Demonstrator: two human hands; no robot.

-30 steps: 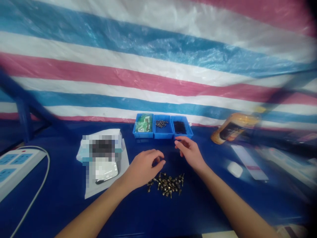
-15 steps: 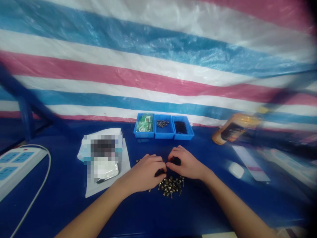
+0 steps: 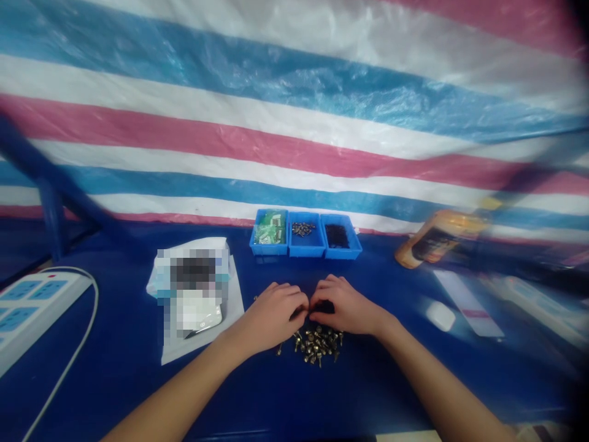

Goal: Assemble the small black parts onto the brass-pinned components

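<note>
Brass-coloured screws (image 3: 317, 345) | left hand (image 3: 276, 310), right hand (image 3: 348, 307) curled, fingertips touching (grip unclear) | bottle (image 3: 435, 239) label blurred

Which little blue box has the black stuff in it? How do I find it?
Look at the back of the blue table, under the striped sheet, where three small blue trays stand in a row. Pick the right-hand tray. The others hold screws and green packets; only this one holds a black heap.

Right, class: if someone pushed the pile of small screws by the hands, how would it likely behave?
The pile of screws is loose pieces, so a push would probably scatter it. Each looks metal, headed, thin-shanked: likely stiff, rolling in arcs. Tiny beside the left hand, so probably fiddly to pinch.
</note>
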